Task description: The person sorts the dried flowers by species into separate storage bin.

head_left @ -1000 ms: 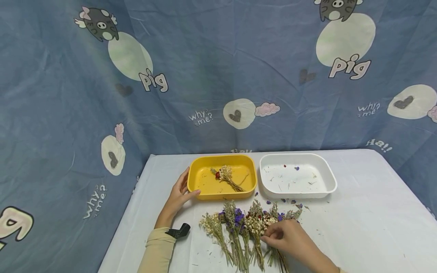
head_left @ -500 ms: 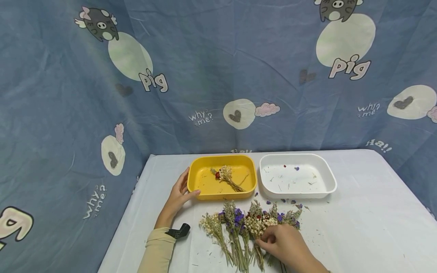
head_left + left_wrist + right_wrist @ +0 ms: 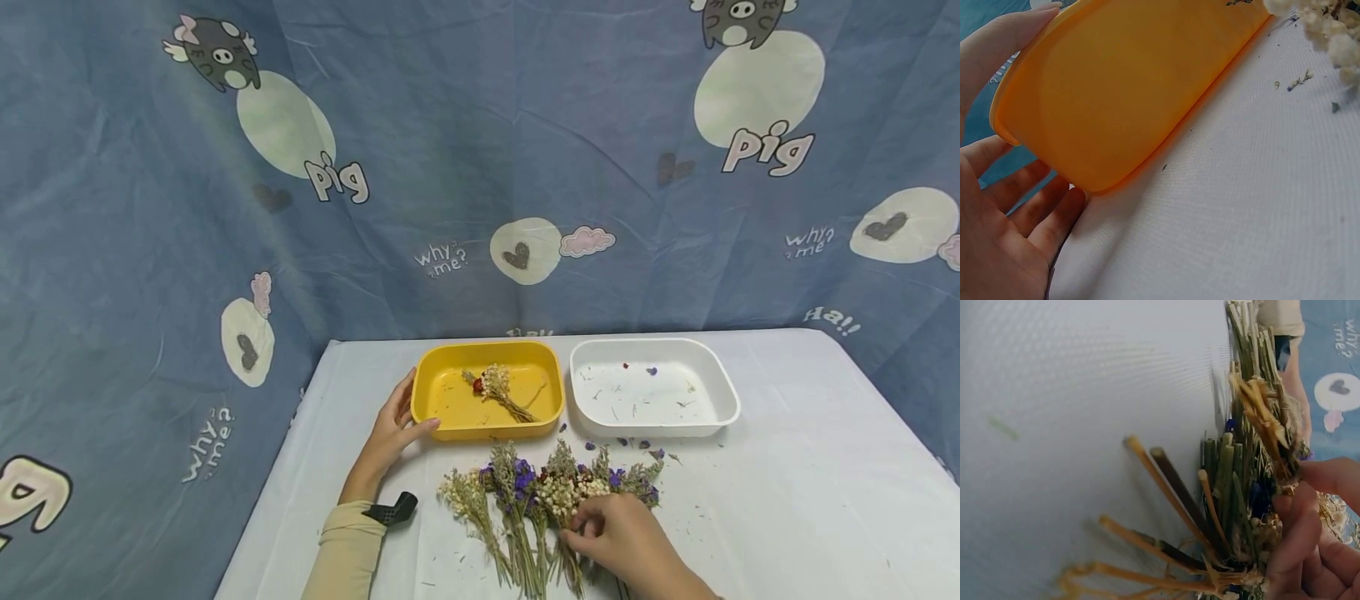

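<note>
My left hand (image 3: pixel 390 429) holds the near-left corner of a yellow tray (image 3: pixel 487 433), thumb at its front rim and fingers along its left wall. A small dried flower bunch (image 3: pixel 498 385) with cream and red heads lies in that tray. In front, several dried flower bunches lie side by side, among them a cream one (image 3: pixel 468 497) and a purple one (image 3: pixel 522 479). My right hand (image 3: pixel 622 533) pinches the tied stems (image 3: pixel 1266 415) of a cream-and-red bunch (image 3: pixel 558 492) between thumb and finger. Another bunch (image 3: pixel 637 482) at the right is partly hidden behind that hand.
A white tray (image 3: pixel 652 428) with small plant scraps stands right of the yellow one. Fallen purple petals (image 3: pixel 645 444) and bits of stem are scattered over the white tablecloth (image 3: pixel 810 467). A blue printed curtain (image 3: pixel 420 150) hangs behind the table.
My right hand has moved slightly left and down from the right-hand bunches to the stems of the cream-and-red bunch. My left hand stays on the yellow tray.
</note>
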{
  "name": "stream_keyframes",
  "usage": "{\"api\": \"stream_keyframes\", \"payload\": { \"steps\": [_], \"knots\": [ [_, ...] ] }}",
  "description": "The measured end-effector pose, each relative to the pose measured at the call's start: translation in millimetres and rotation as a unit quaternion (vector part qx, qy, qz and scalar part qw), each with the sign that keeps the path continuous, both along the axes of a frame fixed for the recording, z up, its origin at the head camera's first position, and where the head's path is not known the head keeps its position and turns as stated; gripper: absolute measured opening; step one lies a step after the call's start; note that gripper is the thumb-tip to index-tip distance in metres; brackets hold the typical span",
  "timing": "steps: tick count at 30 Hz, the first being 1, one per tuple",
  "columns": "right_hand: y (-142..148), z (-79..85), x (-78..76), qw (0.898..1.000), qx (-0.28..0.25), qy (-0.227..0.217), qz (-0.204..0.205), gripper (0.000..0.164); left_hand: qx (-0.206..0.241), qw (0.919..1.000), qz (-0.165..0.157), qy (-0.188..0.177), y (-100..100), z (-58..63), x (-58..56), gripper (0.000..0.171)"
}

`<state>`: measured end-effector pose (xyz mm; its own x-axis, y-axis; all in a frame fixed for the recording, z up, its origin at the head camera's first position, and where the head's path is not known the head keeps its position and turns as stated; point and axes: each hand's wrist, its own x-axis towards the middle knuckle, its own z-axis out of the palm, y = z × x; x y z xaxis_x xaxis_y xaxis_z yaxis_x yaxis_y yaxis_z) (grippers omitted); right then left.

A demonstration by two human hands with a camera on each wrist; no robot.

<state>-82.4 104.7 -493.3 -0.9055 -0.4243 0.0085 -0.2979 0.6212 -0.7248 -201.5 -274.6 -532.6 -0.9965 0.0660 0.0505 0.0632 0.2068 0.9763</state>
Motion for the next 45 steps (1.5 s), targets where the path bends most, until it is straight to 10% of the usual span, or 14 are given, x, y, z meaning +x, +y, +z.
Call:
{"api": "stream_keyframes", "payload": {
  "steps": [13, 45],
  "knots": [
    [8, 4.3, -5.3, 0.992, -0.098, -0.084, 0.015, 0.018, 0.003, 0.9999, -0.009, 0.007, -4, -1.2, 0.6, 0.098],
    [26, 21.2, -19.1, 0.987, -0.145, -0.042, 0.049, 0.010, -0.002, 0.9999, -0.010, 0.005, -2, -1.0, 0.1, 0.098]
  ]
}}
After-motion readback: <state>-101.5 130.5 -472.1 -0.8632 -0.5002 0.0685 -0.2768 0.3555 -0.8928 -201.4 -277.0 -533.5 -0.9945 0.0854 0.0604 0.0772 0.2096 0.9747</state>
